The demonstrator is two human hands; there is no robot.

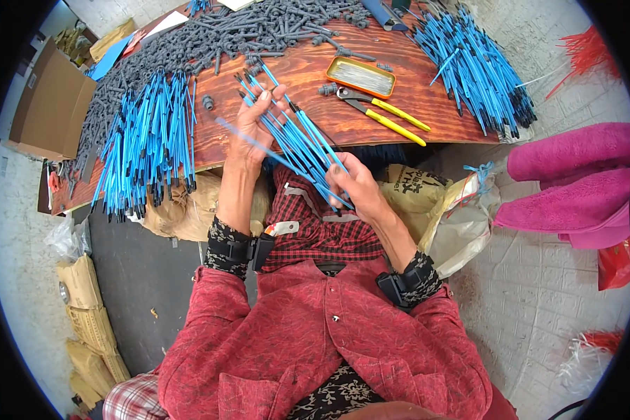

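Your right hand (pixel 357 185) pinches the bundle of blue black-tipped rods (pixel 302 145) near its lower ends; your left hand (pixel 260 115) curls loosely round its upper ends. Press firmly with the right, lightly with the left, so the rods align evenly, clear of the yellow-handled pliers (pixel 388 113) beyond your right hand.
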